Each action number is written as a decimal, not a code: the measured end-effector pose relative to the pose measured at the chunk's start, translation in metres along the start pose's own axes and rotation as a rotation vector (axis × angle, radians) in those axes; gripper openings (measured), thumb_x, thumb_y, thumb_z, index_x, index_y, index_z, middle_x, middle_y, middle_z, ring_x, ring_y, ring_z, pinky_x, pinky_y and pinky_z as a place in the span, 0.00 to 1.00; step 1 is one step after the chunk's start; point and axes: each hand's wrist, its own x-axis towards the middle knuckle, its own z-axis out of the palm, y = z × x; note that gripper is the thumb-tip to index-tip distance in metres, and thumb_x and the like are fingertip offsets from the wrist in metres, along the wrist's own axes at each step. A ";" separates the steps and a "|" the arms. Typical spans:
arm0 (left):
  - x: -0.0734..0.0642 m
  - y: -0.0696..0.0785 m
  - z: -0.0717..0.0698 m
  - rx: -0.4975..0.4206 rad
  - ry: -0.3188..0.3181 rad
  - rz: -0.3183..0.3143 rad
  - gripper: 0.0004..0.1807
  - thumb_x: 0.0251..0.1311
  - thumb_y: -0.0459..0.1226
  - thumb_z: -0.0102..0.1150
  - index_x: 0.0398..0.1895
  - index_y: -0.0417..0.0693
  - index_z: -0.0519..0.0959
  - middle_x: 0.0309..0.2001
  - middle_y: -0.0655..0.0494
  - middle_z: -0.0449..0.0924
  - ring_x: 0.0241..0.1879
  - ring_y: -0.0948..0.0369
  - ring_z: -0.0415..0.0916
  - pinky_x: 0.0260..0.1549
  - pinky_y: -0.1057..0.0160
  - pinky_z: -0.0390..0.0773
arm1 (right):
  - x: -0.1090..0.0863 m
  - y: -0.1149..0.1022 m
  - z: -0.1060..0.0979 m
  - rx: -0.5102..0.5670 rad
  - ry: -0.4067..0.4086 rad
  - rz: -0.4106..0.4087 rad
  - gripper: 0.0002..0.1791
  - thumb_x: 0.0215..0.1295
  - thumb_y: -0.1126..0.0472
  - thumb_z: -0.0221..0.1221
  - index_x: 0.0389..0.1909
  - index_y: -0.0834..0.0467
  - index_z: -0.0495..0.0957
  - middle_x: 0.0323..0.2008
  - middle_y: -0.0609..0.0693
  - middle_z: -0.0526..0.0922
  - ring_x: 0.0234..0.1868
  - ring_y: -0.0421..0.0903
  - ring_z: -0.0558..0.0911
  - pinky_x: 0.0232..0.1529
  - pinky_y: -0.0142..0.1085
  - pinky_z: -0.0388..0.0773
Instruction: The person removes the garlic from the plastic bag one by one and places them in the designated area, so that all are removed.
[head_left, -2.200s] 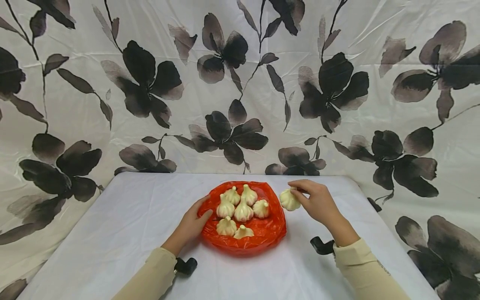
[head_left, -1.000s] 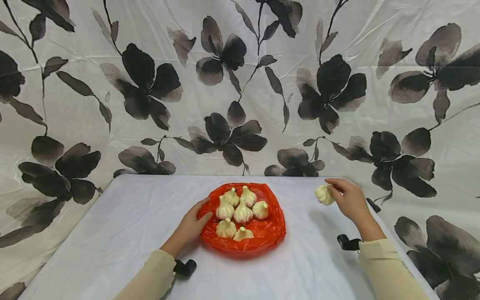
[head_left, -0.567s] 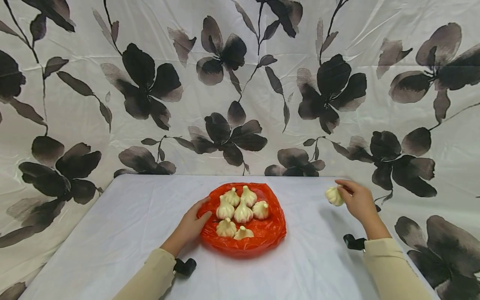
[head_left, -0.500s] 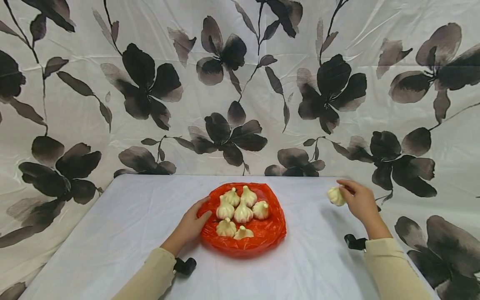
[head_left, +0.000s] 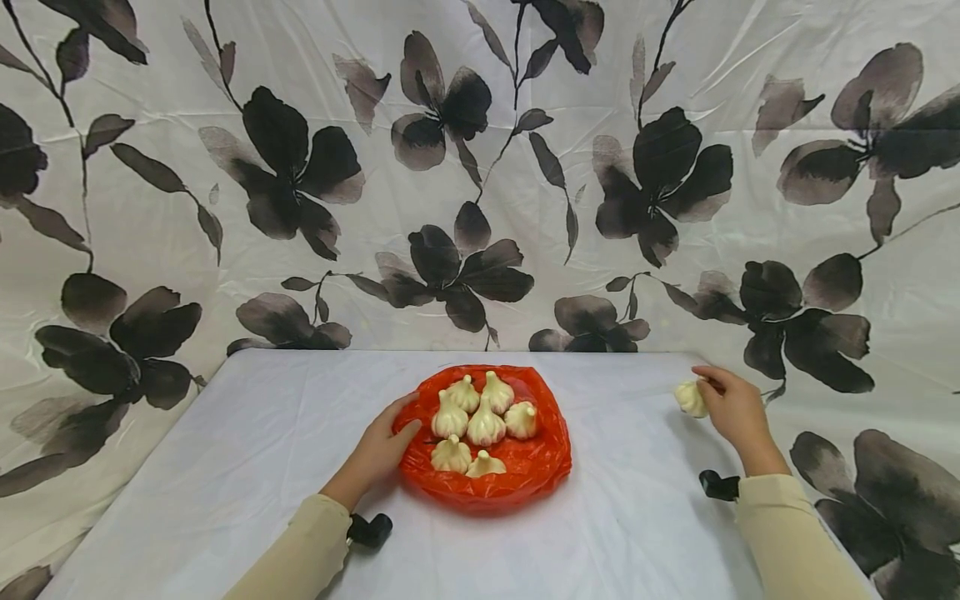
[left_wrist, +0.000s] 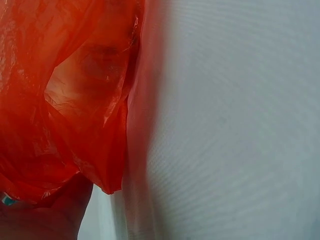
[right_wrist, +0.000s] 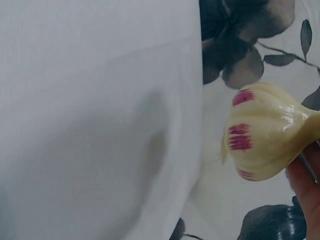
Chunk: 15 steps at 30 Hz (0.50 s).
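In the head view my right hand (head_left: 738, 417) pinches a garlic bulb (head_left: 688, 400) over the far right of the table. The right wrist view shows this pale bulb (right_wrist: 267, 132) with purple-pink streaks, its stem towards my fingers (right_wrist: 305, 187). My left hand (head_left: 382, 442) holds the left side of a red plastic bag (head_left: 525, 467), thumb near the rim. The bag sits spread round in the middle, with several garlic bulbs (head_left: 486, 427) inside. Up close in the left wrist view, the crinkled red bag (left_wrist: 85, 100) covers most of the fingers.
A white cloth (head_left: 615, 533) covers the table. Behind it hangs a pale curtain with dark flowers (head_left: 457, 275). The table's right edge runs under my right forearm (head_left: 795, 533). Black wrist cameras (head_left: 370, 531) sit on both wrists.
My right hand has carried the garlic bulb from beside the bag to the far right, and it is now slightly lower near the table's edge. The left hand and bag have stayed put.
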 end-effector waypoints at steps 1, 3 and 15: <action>0.000 -0.001 0.000 0.001 0.000 0.006 0.29 0.70 0.44 0.49 0.73 0.60 0.59 0.74 0.46 0.57 0.73 0.42 0.54 0.67 0.39 0.61 | 0.000 0.001 0.000 0.003 -0.001 0.009 0.16 0.70 0.65 0.51 0.56 0.64 0.77 0.49 0.66 0.81 0.50 0.63 0.80 0.46 0.54 0.77; 0.001 -0.002 0.000 -0.002 -0.002 0.006 0.29 0.70 0.44 0.49 0.73 0.60 0.59 0.74 0.46 0.57 0.73 0.43 0.54 0.68 0.39 0.61 | 0.000 0.004 -0.001 0.004 -0.008 0.035 0.17 0.71 0.65 0.50 0.56 0.65 0.77 0.51 0.67 0.80 0.51 0.64 0.78 0.49 0.57 0.75; 0.000 -0.001 0.001 -0.005 -0.003 -0.020 0.29 0.70 0.43 0.48 0.74 0.61 0.58 0.74 0.46 0.56 0.73 0.42 0.54 0.67 0.39 0.62 | 0.001 0.025 -0.001 -0.034 -0.044 0.164 0.19 0.73 0.64 0.46 0.60 0.65 0.74 0.57 0.68 0.76 0.55 0.65 0.75 0.54 0.59 0.71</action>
